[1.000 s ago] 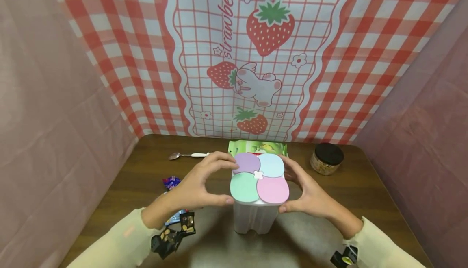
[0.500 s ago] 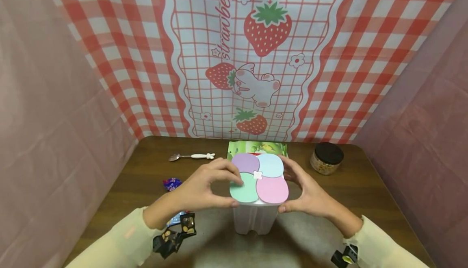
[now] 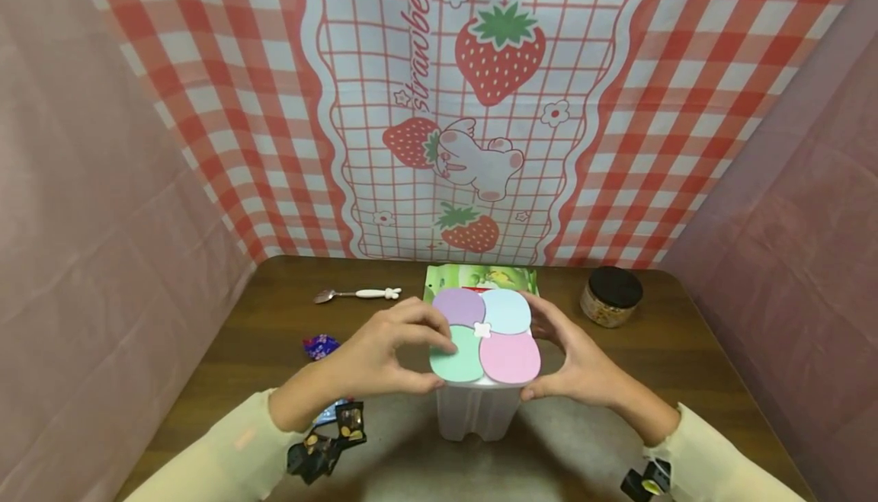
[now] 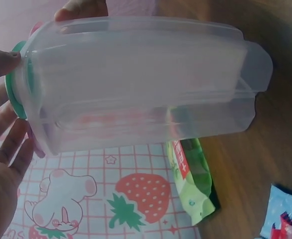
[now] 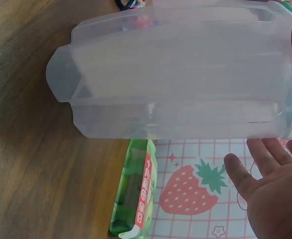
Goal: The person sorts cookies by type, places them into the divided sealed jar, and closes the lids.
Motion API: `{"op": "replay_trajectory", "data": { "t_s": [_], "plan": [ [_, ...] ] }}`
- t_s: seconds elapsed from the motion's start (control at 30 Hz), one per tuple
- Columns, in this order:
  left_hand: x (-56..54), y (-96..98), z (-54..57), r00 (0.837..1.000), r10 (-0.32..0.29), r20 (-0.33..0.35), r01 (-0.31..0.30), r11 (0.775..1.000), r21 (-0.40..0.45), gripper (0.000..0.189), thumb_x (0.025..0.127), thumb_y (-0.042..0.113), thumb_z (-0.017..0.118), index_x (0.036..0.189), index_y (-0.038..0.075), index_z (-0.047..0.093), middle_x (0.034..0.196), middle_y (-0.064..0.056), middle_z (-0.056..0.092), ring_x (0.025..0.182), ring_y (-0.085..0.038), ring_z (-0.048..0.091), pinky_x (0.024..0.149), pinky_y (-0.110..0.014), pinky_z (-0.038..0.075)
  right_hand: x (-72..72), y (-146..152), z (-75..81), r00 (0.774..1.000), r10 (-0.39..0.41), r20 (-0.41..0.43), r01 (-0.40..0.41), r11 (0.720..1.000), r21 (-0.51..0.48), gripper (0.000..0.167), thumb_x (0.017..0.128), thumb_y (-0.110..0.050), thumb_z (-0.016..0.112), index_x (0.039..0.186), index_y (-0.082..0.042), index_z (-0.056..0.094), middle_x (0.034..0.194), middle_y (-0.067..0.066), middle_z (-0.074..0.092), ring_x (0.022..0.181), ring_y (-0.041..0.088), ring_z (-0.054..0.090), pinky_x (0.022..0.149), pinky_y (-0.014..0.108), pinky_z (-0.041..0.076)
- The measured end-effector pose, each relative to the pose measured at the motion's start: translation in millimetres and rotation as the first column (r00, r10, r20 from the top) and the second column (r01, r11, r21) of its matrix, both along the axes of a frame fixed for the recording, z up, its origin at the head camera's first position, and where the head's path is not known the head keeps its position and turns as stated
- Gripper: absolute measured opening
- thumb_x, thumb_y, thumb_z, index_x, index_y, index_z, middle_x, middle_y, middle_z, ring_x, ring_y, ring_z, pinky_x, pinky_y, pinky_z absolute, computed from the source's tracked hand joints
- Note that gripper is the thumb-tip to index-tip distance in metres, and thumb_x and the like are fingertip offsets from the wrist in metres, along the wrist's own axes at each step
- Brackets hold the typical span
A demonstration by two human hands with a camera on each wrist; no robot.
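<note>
A tall translucent plastic storage container (image 3: pixel 478 414) stands upright at the middle of the table. Its lid has four petal-shaped flaps: purple (image 3: pixel 458 306), pale blue (image 3: pixel 507 311), green (image 3: pixel 461 365) and pink (image 3: pixel 511 358). My left hand (image 3: pixel 384 346) holds the lid's left side, with a fingertip on the green flap and the thumb at the near rim. On the opposite side, my right hand (image 3: pixel 579 357) grips the container just below the lid, thumb in front and fingers behind. The left wrist view shows the container's body (image 4: pixel 136 74) see-through, with no contents visible.
Behind the container lies a green snack packet (image 3: pixel 483 276). A spoon (image 3: pixel 360 294) with a white handle is at the back left, a black-lidded jar (image 3: pixel 611 298) at the back right. Small wrapped snacks, including a purple one (image 3: pixel 321 346), lie left.
My left hand has shifted right: its fingers have moved from the purple flap's edge onto the green flap, and the thumb has reached the lid's rim. The right hand stays put.
</note>
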State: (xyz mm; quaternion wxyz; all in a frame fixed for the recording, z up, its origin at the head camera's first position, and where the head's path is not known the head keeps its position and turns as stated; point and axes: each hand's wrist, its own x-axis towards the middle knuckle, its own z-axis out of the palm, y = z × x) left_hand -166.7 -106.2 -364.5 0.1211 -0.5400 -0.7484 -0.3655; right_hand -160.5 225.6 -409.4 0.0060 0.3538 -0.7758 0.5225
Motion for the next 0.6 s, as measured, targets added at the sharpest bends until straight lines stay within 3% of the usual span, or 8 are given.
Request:
{"op": "replay_trajectory", "data": {
  "t_s": [0.23, 0.47, 0.6],
  "plan": [
    [-5.3, 1.6, 1.4, 0.983, -0.041, -0.177, 0.049, 0.998, 0.041, 0.027, 0.077, 0.022, 0.088, 0.102, 0.016, 0.080, 0.106, 0.005, 0.071, 0.099, -0.011, 0.062, 0.087, -0.022, 0.052, 2.2, -0.8, 0.8, 1.000, -0.018, -0.007, 0.018, 1.000, 0.010, 0.121, 0.062, -0.016, 0.100, 0.161, -0.011, 0.030, 0.152, 0.012, 0.050, 0.135, 0.011, 0.052, 0.107, 0.025, 0.047],
    [-7.6, 2.7, 5.9, 0.958, -0.051, -0.282, 0.070, 0.996, 0.058, 0.020, 0.081, 0.023, 0.086, 0.100, 0.017, 0.082, 0.100, 0.006, 0.074, 0.094, -0.009, 0.067, 0.084, -0.025, 0.054, 1.7, 0.2, 0.2, 0.999, -0.023, -0.023, 0.023, 1.000, 0.011, 0.121, 0.062, -0.017, 0.101, 0.160, -0.011, 0.031, 0.150, 0.012, 0.052, 0.133, 0.011, 0.054, 0.106, 0.026, 0.048],
    [-7.7, 3.8, 13.9, 0.950, -0.035, -0.310, 0.061, 0.995, 0.074, 0.015, 0.085, 0.021, 0.082, 0.099, 0.016, 0.082, 0.097, 0.005, 0.075, 0.089, -0.009, 0.067, 0.079, -0.025, 0.054, 2.2, -1.3, -0.2, 0.999, -0.021, -0.036, 0.021, 1.000, 0.018, 0.120, 0.060, -0.016, 0.101, 0.159, -0.010, 0.033, 0.149, 0.011, 0.054, 0.133, 0.012, 0.055, 0.106, 0.027, 0.048]
  ]
}}
